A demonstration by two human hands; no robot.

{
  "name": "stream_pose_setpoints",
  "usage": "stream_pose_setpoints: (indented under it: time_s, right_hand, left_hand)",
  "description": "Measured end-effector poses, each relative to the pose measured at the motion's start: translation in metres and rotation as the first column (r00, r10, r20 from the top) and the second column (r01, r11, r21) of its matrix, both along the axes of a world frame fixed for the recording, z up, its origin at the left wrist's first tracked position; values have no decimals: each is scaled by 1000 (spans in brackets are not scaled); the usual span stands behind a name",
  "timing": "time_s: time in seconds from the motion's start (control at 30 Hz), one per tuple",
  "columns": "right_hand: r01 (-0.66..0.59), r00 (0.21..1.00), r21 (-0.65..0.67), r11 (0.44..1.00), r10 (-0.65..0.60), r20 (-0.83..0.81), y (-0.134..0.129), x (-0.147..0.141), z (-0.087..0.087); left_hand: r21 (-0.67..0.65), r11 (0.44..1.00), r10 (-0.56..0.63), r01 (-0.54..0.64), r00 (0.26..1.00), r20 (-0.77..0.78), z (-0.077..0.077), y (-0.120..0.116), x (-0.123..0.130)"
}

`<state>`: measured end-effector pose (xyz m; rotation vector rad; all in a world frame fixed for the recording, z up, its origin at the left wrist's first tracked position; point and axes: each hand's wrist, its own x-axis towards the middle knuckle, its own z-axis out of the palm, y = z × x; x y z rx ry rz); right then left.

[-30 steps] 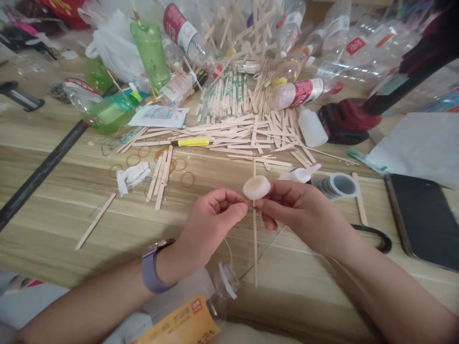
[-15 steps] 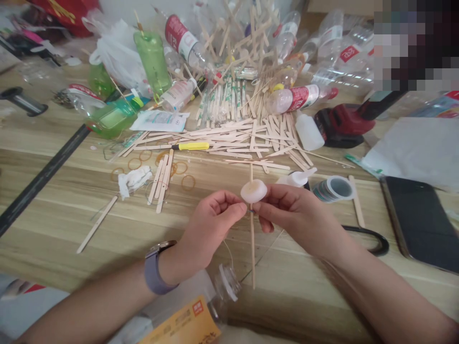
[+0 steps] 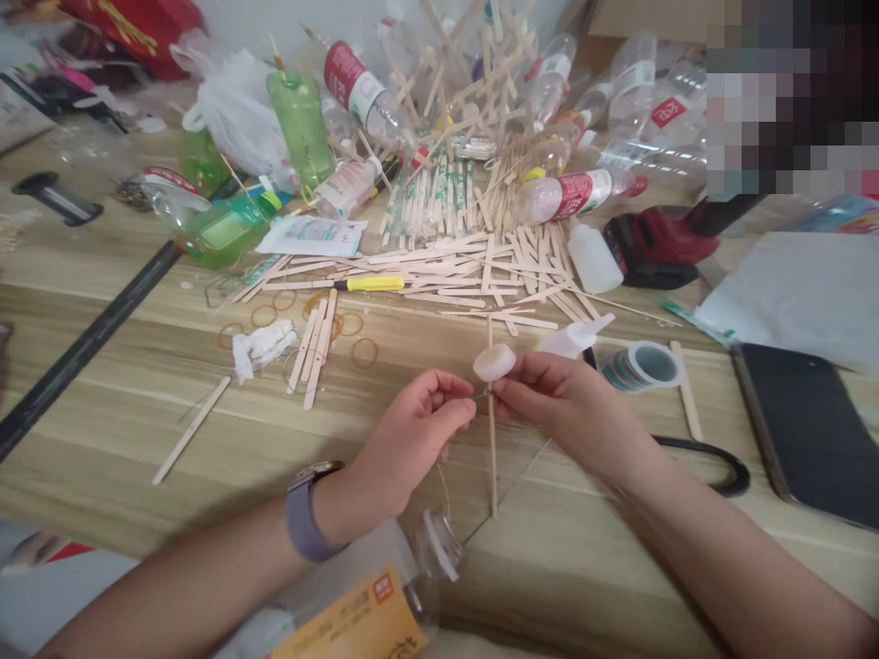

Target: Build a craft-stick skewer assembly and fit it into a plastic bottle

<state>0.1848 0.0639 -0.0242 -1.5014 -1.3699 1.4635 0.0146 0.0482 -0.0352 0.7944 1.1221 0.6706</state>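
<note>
A thin wooden stick point(image 3: 493, 458) passes through a whitish round cap point(image 3: 494, 363) near its upper end. My right hand point(image 3: 549, 394) pinches the stick just under the cap. My left hand point(image 3: 432, 416), with a watch on its wrist, is closed to the left of the stick, and its thumb and finger pinch a thin thread that runs to the stick below the cap. Under my left forearm lies a clear plastic bottle point(image 3: 439, 545) with an orange label, its neck pointing right.
Flat wooden sticks point(image 3: 446, 265) are heaped behind my hands, with a yellow-handled tool point(image 3: 374, 284) among them. Plastic bottles stand and lie at the back. To the right are a glue bottle point(image 3: 573, 337), a thread spool point(image 3: 649, 366), scissors point(image 3: 728, 467) and a phone point(image 3: 810, 430).
My left hand has drawn slightly away from the stick, with thread showing between them. The cap and stick have tilted, and the whole view has shifted a little.
</note>
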Motion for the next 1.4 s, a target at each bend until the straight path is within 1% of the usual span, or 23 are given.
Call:
stream_pose_setpoints:
  time_s: [0.1,0.3,0.4,0.57,0.8,0.93,1.1,1.3,1.4]
  right_hand:
    - [27,1000,14,1000,-28,10,2,1,1]
    - [-22,999,18,1000,22,-26,-2,0,10]
    - [-20,999,7,1000,20,-46,-3,-2,13]
    - [4,998,12,1000,-3,-67,-4,-4,14]
    - [26,999,52,998,-24,-24,-7,-4,12]
    - [32,999,45,998,-31,-26,-8,-6,10]
    - [46,998,63,997,-44,-34,-9,-11,7]
    - [72,996,87,994,-67,-59,-10,-13,8]
    - [73,995,93,993,-67,-68,-10,-14,7]
  left_hand:
    - [-14,1000,-4,4,1000,-2,0,1,0]
    - [4,999,-41,41,998,47,2,3,2]
    - [34,998,-60,59,996,59,3,2,1]
    - [37,997,-73,71,995,69,4,1,1]
    - [91,993,-68,70,997,-30,8,1,1]
    - [129,989,-70,78,995,-68,8,1,0]
    - [95,993,-63,68,996,-63,6,1,2]
    - [56,992,-116,116,993,2,7,0,3]
    - [53,992,-119,117,993,17,7,0,4]
